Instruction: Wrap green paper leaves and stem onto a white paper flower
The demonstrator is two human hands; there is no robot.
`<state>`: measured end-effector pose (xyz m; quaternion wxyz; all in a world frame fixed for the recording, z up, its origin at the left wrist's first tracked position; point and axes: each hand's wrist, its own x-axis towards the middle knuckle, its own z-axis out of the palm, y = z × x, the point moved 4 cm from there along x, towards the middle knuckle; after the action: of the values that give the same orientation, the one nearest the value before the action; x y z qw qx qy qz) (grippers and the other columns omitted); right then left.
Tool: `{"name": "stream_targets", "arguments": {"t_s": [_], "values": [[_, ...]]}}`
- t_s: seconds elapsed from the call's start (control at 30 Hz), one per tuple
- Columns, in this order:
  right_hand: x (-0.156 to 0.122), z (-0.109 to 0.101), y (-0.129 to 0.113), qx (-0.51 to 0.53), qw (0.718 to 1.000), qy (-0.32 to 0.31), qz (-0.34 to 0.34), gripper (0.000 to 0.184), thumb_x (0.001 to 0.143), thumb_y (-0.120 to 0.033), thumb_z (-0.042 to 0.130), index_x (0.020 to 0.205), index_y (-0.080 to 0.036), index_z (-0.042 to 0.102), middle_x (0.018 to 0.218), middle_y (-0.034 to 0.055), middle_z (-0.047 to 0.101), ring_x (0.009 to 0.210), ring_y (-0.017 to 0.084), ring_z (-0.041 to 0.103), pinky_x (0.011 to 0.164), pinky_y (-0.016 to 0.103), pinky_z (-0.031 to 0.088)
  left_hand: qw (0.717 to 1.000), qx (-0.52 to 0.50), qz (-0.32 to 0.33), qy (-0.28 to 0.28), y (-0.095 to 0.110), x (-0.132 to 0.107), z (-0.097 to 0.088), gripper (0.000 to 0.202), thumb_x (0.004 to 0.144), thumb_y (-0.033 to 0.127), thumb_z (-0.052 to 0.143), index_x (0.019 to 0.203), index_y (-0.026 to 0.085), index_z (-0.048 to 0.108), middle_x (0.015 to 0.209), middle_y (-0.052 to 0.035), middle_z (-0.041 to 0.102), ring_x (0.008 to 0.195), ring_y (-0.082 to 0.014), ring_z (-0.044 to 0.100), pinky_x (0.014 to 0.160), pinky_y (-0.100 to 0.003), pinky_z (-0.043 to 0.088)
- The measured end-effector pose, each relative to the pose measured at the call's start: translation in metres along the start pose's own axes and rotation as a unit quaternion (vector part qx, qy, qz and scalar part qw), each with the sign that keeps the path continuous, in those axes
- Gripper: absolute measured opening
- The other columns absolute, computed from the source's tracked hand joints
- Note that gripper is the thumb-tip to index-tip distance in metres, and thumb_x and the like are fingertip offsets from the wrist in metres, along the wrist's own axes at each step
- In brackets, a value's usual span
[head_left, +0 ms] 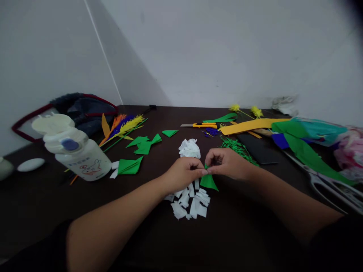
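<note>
My left hand (183,173) and my right hand (227,162) meet over the middle of the dark table (241,234). Both pinch the top of a small green paper triangle (209,181), fingers closed on it. Just below the hands lies a pile of several white paper scraps (190,202). A crumpled white paper ball (189,148) sits right behind the hands.
A white glue bottle (76,153) lies on its side at the left. Folded green paper pieces (138,151), paper flowers (121,126), a yellow utility knife (200,125), a yellow strip (252,125), shredded green paper (238,147), scissors (331,185) and coloured sheets (309,147) surround the hands.
</note>
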<state>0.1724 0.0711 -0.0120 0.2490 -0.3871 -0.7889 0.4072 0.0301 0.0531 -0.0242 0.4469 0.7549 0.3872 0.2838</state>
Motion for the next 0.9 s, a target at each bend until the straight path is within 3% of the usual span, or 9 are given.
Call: {"name": "stream_targets", "arguments": {"t_s": [0.1, 0.3, 0.53, 0.9], "values": [[0.003, 0.000, 0.004, 0.054, 0.998, 0.023, -0.002, 0.018, 0.061, -0.027, 0.068, 0.070, -0.017, 0.055, 0.065, -0.0018, 0.054, 0.059, 0.011, 0.048, 0.056, 0.024, 0.038, 0.998, -0.061, -0.012, 0.020, -0.001, 0.001, -0.003, 0.020, 0.075, 0.029, 0.052, 0.064, 0.014, 0.057, 0.055, 0.0037, 0.041, 0.054, -0.0084, 0.036, 0.053, -0.021, 0.029], [-0.002, 0.000, 0.016, 0.153, 0.987, 0.040, -0.006, 0.018, 0.061, -0.025, 0.069, 0.069, -0.018, 0.055, 0.068, -0.0013, 0.056, 0.064, 0.012, 0.050, 0.060, 0.026, 0.039, 0.993, -0.112, -0.038, 0.026, -0.003, 0.003, -0.002, 0.019, 0.074, 0.027, 0.053, 0.063, 0.013, 0.058, 0.056, 0.0022, 0.046, 0.055, -0.0091, 0.039, 0.056, -0.023, 0.031], [-0.003, 0.003, 0.019, 0.184, 0.981, 0.052, 0.037, 0.017, 0.060, -0.022, 0.070, 0.068, -0.016, 0.056, 0.062, -0.0031, 0.054, 0.057, 0.009, 0.047, 0.054, 0.023, 0.036, 0.993, -0.109, -0.043, 0.020, -0.001, 0.002, -0.001, 0.016, 0.071, 0.028, 0.057, 0.070, 0.013, 0.062, 0.061, 0.0007, 0.051, 0.059, -0.0101, 0.043, 0.059, -0.023, 0.033], [-0.004, 0.001, 0.023, 0.211, 0.975, 0.070, 0.004, 0.013, 0.062, -0.021, 0.069, 0.068, -0.018, 0.058, 0.066, -0.0023, 0.056, 0.062, 0.010, 0.049, 0.060, 0.025, 0.038, 0.989, -0.116, -0.072, 0.059, -0.005, 0.001, -0.001, 0.013, 0.070, 0.025, 0.055, 0.065, 0.013, 0.058, 0.056, 0.0020, 0.047, 0.052, -0.0085, 0.039, 0.052, -0.022, 0.031]]}}
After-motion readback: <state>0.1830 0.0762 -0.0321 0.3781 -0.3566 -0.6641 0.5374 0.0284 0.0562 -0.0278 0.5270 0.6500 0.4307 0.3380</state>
